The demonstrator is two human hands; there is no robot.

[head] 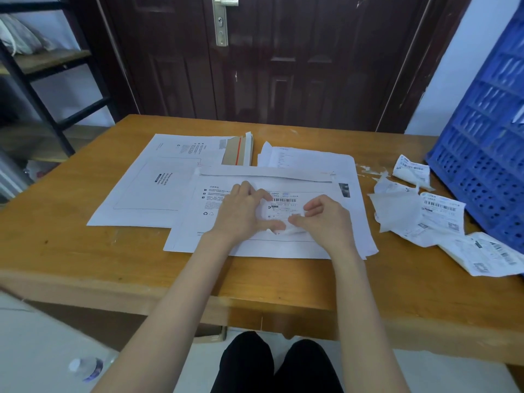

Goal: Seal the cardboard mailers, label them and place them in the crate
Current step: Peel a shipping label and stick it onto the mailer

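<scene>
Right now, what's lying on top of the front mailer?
A barcode label, with the left hand resting on it and the right hand pinching its lower edge. The hands cover much of the label.

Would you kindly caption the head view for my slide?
Both hands, left hand and right hand, press a barcode label onto a white mailer beside a blue crate.

Crate [487, 131] cut off right; label [283, 205] partly hidden.
</scene>
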